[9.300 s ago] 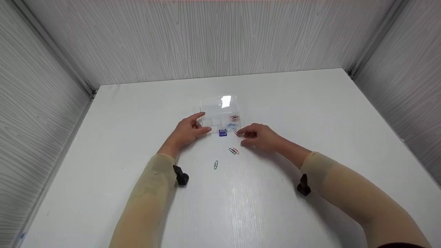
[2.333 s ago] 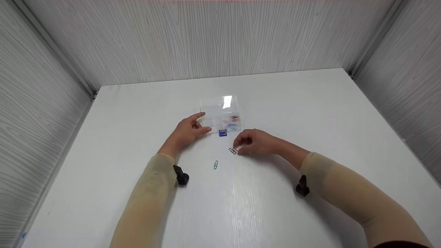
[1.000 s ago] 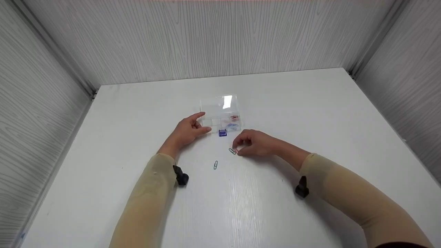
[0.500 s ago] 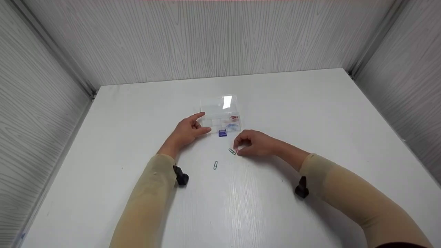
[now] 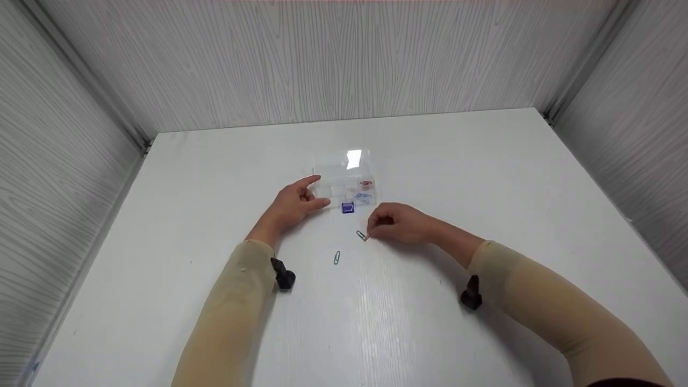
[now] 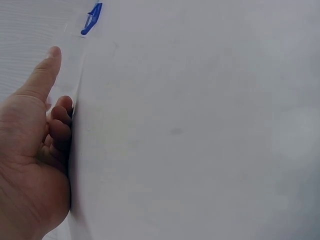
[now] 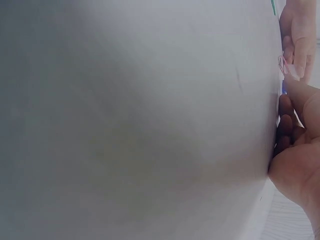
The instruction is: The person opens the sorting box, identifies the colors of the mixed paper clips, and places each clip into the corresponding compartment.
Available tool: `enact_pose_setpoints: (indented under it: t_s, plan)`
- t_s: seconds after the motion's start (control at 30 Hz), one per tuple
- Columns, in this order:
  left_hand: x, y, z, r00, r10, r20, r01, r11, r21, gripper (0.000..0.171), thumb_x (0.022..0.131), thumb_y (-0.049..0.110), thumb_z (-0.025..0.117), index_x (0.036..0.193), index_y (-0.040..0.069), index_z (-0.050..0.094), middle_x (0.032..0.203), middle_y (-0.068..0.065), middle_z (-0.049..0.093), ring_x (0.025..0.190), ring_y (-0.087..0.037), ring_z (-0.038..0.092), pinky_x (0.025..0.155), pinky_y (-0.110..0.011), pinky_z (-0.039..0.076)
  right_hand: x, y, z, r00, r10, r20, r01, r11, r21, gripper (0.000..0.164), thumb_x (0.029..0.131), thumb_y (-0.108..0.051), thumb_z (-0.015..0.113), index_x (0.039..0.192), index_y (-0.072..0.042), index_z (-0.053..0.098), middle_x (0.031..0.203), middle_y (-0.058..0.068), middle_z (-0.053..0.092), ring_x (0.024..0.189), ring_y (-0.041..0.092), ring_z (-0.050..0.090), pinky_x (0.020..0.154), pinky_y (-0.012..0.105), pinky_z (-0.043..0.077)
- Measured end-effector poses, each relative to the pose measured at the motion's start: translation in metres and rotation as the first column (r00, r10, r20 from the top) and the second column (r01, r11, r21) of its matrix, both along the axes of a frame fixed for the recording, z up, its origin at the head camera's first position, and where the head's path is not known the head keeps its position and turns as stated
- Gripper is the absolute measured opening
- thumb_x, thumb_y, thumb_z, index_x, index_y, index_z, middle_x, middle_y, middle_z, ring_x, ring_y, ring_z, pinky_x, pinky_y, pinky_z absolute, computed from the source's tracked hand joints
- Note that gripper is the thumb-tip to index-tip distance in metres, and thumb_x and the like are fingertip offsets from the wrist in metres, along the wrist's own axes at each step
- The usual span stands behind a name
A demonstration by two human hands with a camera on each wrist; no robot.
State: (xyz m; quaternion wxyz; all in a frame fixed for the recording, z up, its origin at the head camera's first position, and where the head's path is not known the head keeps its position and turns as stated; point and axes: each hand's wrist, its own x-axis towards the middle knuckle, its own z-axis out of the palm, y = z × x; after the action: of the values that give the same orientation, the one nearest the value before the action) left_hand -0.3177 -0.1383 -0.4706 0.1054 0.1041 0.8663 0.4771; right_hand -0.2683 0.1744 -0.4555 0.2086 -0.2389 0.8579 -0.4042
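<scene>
A clear plastic compartment box (image 5: 337, 191) lies with its lid raised, in the head view. My left hand (image 5: 293, 203) rests against its left end, index finger and thumb spread along it and the other fingers curled. A blue latch (image 5: 348, 207) marks the front edge, showing too in the left wrist view as a blue clasp (image 6: 91, 19). Between thumb and index finger, my right hand (image 5: 400, 222) pinches a pink paper clip (image 7: 283, 65), its tip slanting down beside a green paper clip (image 5: 360, 235). Another green paper clip (image 5: 337, 258) lies nearer me.
Inside the box's right side, red clips (image 5: 366, 184) sit in one compartment and light-blue pieces (image 5: 363, 198) in the one before it. The white table (image 5: 457, 161) meets grey wood-grain panels (image 5: 344, 59) at the back and sides.
From the box's front right corner, my right hand has come nearer me to the loose clips. It has pinched the pink clip and tilted it away from the green one. The left hand stays.
</scene>
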Motion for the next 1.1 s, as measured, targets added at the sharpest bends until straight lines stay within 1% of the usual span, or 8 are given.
enact_pose_setpoints:
  t_s: [0.2, 0.37, 0.47, 0.6, 0.67, 0.83, 0.93, 1.1]
  plan:
    - [0.002, 0.001, 0.002, 1.0, 0.002, -0.001, -0.002, 1.0, -0.02, 0.079, 0.096, 0.042, 0.081, 0.163, 0.023, 0.044, 0.098, -0.004, 0.059, 0.089, -0.02, 0.053, 0.091, -0.035, 0.042, -0.003, 0.0, 0.007, 0.998, -0.048, 0.036, 0.051, 0.996, -0.068, 0.006, 0.101, -0.023, 0.076, 0.104, -0.019, 0.078, 0.102, 0.001, 0.069, 0.095, 0.02, 0.055, 0.081, 0.033, 0.044]
    - [0.005, 0.003, 0.002, 1.0, 0.015, 0.018, -0.014, 1.0, -0.007, 0.08, 0.095, 0.042, 0.082, 0.163, 0.025, 0.044, 0.098, -0.004, 0.058, 0.088, -0.021, 0.053, 0.089, -0.034, 0.043, -0.009, -0.004, 0.017, 0.991, -0.132, -0.018, 0.129, 0.983, -0.128, 0.008, 0.102, -0.019, 0.073, 0.106, -0.014, 0.078, 0.104, 0.001, 0.07, 0.097, 0.021, 0.056, 0.083, 0.032, 0.045]
    - [0.006, 0.005, 0.002, 1.0, 0.014, 0.019, -0.014, 1.0, 0.001, 0.08, 0.095, 0.042, 0.082, 0.163, 0.025, 0.045, 0.098, -0.004, 0.059, 0.087, -0.02, 0.053, 0.087, -0.034, 0.043, -0.015, -0.005, 0.023, 0.975, -0.21, -0.068, 0.197, 0.967, -0.159, 0.007, 0.102, -0.018, 0.073, 0.105, -0.013, 0.077, 0.103, 0.002, 0.069, 0.099, 0.021, 0.056, 0.084, 0.033, 0.044]
    - [0.006, 0.008, 0.002, 1.0, 0.018, 0.013, -0.018, 1.0, -0.01, 0.079, 0.095, 0.043, 0.082, 0.163, 0.026, 0.046, 0.099, -0.004, 0.059, 0.088, -0.021, 0.053, 0.087, -0.035, 0.043, -0.026, -0.009, 0.03, 0.948, -0.295, -0.123, 0.268, 0.943, -0.198, 0.009, 0.101, -0.018, 0.074, 0.105, -0.011, 0.078, 0.104, 0.002, 0.071, 0.099, 0.021, 0.056, 0.083, 0.033, 0.043]
    - [0.006, 0.009, 0.002, 1.0, 0.021, 0.012, -0.021, 1.0, -0.016, 0.078, 0.095, 0.043, 0.082, 0.162, 0.026, 0.046, 0.099, -0.004, 0.06, 0.088, -0.021, 0.054, 0.088, -0.035, 0.043, -0.033, -0.013, 0.031, 0.934, -0.33, -0.139, 0.298, 0.932, -0.206, 0.01, 0.101, -0.018, 0.075, 0.106, -0.01, 0.078, 0.105, 0.002, 0.071, 0.1, 0.021, 0.055, 0.084, 0.032, 0.042]
    - [0.006, 0.013, 0.001, 1.0, 0.011, 0.016, -0.011, 1.0, -0.024, 0.078, 0.094, 0.043, 0.082, 0.162, 0.025, 0.047, 0.099, -0.004, 0.059, 0.088, -0.02, 0.053, 0.087, -0.035, 0.043, -0.048, -0.023, 0.028, 0.899, -0.41, -0.155, 0.383, 0.906, -0.177, 0.011, 0.101, -0.017, 0.074, 0.108, -0.009, 0.077, 0.106, 0.003, 0.067, 0.106, 0.021, 0.053, 0.09, 0.034, 0.042]
    - [0.006, 0.015, 0.0, 1.0, 0.009, 0.018, -0.009, 1.0, -0.025, 0.078, 0.094, 0.043, 0.082, 0.162, 0.025, 0.047, 0.099, -0.003, 0.058, 0.088, -0.019, 0.053, 0.087, -0.035, 0.042, -0.055, -0.028, 0.026, 0.884, -0.44, -0.156, 0.418, 0.895, -0.153, 0.011, 0.102, -0.016, 0.072, 0.109, -0.009, 0.076, 0.109, 0.004, 0.067, 0.11, 0.022, 0.052, 0.094, 0.036, 0.042]
    - [0.006, 0.019, 0.001, 1.0, 0.008, 0.015, -0.008, 1.0, -0.024, 0.077, 0.094, 0.043, 0.082, 0.161, 0.025, 0.048, 0.097, -0.003, 0.058, 0.088, -0.02, 0.053, 0.087, -0.035, 0.043, -0.063, -0.033, 0.025, 0.876, -0.456, -0.159, 0.443, 0.889, -0.113, 0.012, 0.104, -0.018, 0.07, 0.111, -0.009, 0.075, 0.112, 0.005, 0.066, 0.113, 0.023, 0.051, 0.097, 0.036, 0.044]
